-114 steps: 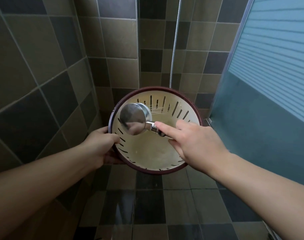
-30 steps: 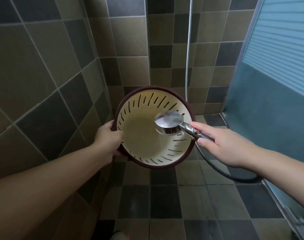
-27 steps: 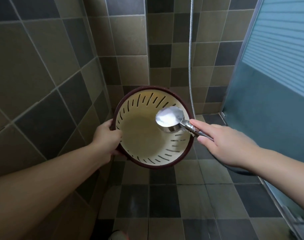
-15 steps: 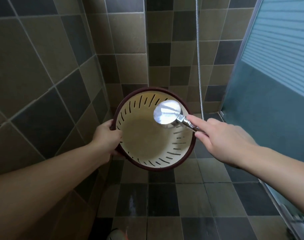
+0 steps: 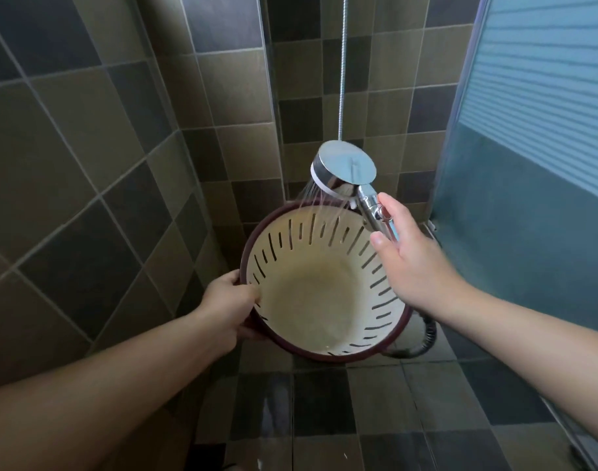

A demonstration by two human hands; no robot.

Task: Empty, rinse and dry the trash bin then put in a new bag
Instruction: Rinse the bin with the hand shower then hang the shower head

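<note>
The trash bin (image 5: 319,300) is a round cream bucket with slotted walls and a dark red rim, held tilted with its mouth toward me above the shower floor. My left hand (image 5: 227,300) grips its left rim, thumb inside. My right hand (image 5: 409,256) holds the chrome handle of a shower head (image 5: 345,169), lifted above the bin's far rim. Water streams from the shower head down onto the bin's far inner wall. The inside of the bin holds nothing.
Brown and dark tiled walls (image 5: 120,164) close in on the left and behind. A frosted blue glass door (image 5: 535,147) stands on the right. The metal shower hose (image 5: 341,62) hangs at the back and loops on the wet tiled floor (image 5: 324,419) behind the bin.
My right hand has raised the shower head from inside the bin to above its far rim. The bin stays in my left hand, tilted a bit more toward me.
</note>
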